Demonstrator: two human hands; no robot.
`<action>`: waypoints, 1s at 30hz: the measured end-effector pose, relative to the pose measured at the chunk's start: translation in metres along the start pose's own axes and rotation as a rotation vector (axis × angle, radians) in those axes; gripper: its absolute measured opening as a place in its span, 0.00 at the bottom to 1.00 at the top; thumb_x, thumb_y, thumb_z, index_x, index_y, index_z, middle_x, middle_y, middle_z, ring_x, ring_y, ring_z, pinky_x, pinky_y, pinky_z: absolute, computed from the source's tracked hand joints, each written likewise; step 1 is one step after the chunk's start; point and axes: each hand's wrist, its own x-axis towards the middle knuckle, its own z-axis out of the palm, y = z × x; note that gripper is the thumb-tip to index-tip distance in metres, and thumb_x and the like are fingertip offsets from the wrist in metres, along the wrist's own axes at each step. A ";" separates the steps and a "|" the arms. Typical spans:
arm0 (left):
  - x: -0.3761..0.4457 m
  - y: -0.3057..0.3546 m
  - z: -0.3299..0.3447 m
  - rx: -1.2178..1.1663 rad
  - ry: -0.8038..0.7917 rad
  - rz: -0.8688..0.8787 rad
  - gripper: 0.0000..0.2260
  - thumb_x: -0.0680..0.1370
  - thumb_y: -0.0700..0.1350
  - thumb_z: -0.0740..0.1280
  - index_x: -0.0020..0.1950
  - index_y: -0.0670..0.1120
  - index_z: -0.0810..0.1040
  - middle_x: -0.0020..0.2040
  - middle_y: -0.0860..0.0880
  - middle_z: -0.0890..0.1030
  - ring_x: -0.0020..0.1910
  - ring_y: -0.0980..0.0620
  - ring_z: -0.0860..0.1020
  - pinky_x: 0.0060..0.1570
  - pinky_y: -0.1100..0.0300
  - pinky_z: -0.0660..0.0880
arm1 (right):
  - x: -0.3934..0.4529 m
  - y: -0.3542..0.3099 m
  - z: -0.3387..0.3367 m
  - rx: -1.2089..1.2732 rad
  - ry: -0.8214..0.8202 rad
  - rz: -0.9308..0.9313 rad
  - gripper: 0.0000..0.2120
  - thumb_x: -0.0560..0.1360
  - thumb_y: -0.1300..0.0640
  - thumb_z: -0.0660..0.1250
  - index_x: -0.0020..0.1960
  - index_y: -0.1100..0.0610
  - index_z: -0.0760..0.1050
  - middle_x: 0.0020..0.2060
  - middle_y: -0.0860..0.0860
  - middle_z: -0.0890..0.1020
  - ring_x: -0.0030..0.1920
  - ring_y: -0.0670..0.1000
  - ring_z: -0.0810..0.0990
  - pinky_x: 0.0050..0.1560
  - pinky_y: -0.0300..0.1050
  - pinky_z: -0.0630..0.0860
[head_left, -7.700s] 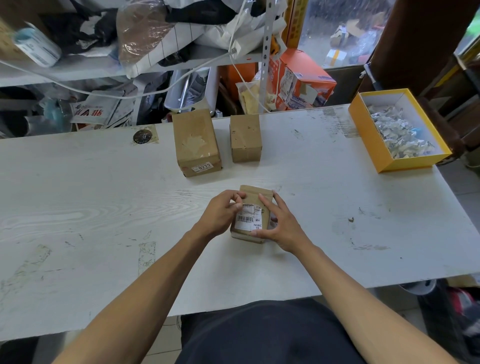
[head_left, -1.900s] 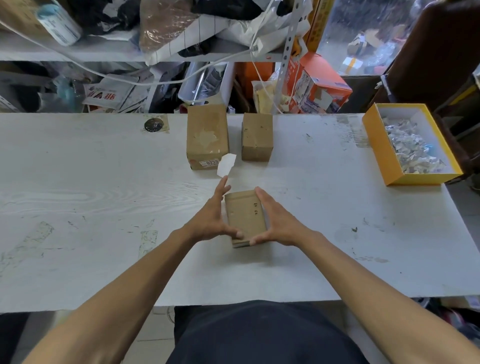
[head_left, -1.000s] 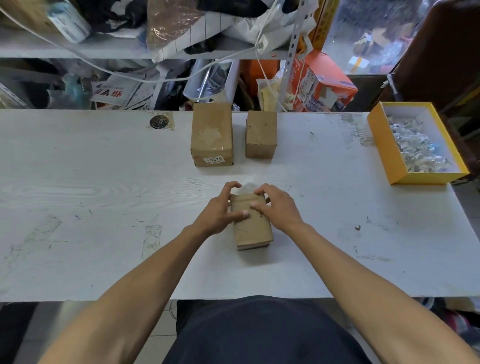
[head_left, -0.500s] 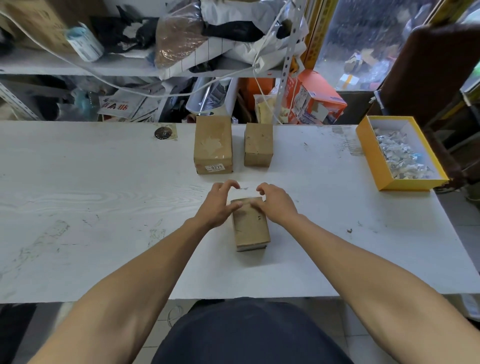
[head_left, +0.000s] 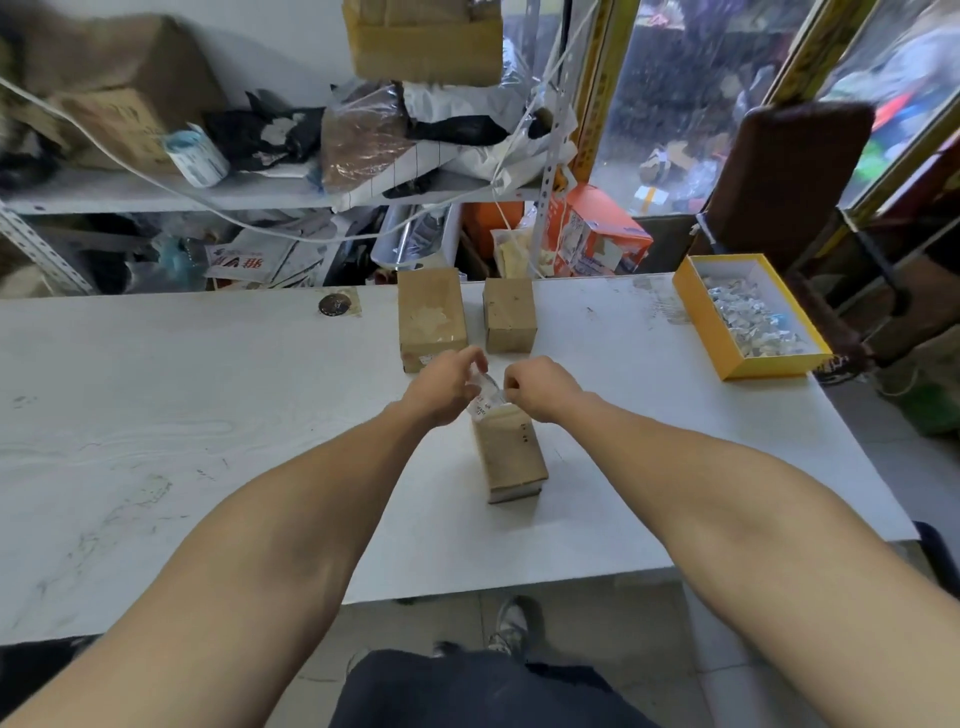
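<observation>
A small brown cardboard box (head_left: 511, 457) lies on the white table (head_left: 208, 415) in front of me. Just above its far end, my left hand (head_left: 444, 387) and my right hand (head_left: 540, 387) both pinch a white printed label (head_left: 485, 397) between them. The label is crumpled and lifted off the box. Both hands hover over the box's far edge and do not rest on the box.
Two more brown boxes, a larger one (head_left: 430, 318) and a smaller one (head_left: 509, 322), stand behind the hands. A yellow tray (head_left: 727, 332) with several crumpled paper scraps sits at the table's right. Cluttered shelves (head_left: 260, 192) run along the back. A brown chair (head_left: 789, 171) stands at the right.
The label that was stuck on the box's top has come off. My hands moved from the box's sides to its far end and now lift the label. The camera has tilted up.
</observation>
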 end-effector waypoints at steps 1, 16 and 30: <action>0.000 0.001 -0.002 -0.014 0.001 -0.009 0.11 0.76 0.38 0.68 0.57 0.48 0.75 0.55 0.44 0.78 0.51 0.44 0.77 0.51 0.45 0.77 | -0.004 -0.001 -0.003 0.012 -0.008 -0.015 0.09 0.79 0.57 0.62 0.49 0.58 0.80 0.44 0.54 0.79 0.44 0.54 0.75 0.42 0.47 0.73; -0.009 0.037 0.014 -0.155 -0.056 -0.083 0.09 0.75 0.44 0.73 0.55 0.44 0.83 0.47 0.47 0.85 0.45 0.49 0.83 0.49 0.49 0.82 | -0.018 0.011 -0.019 0.141 -0.025 -0.013 0.12 0.78 0.55 0.64 0.47 0.64 0.80 0.44 0.60 0.83 0.46 0.60 0.81 0.44 0.54 0.78; -0.011 0.047 0.013 -0.111 -0.002 -0.148 0.15 0.69 0.37 0.78 0.52 0.43 0.77 0.46 0.48 0.84 0.43 0.52 0.82 0.37 0.62 0.79 | -0.022 0.016 -0.016 0.201 -0.106 -0.184 0.10 0.74 0.54 0.73 0.53 0.57 0.80 0.45 0.50 0.82 0.45 0.51 0.81 0.46 0.45 0.79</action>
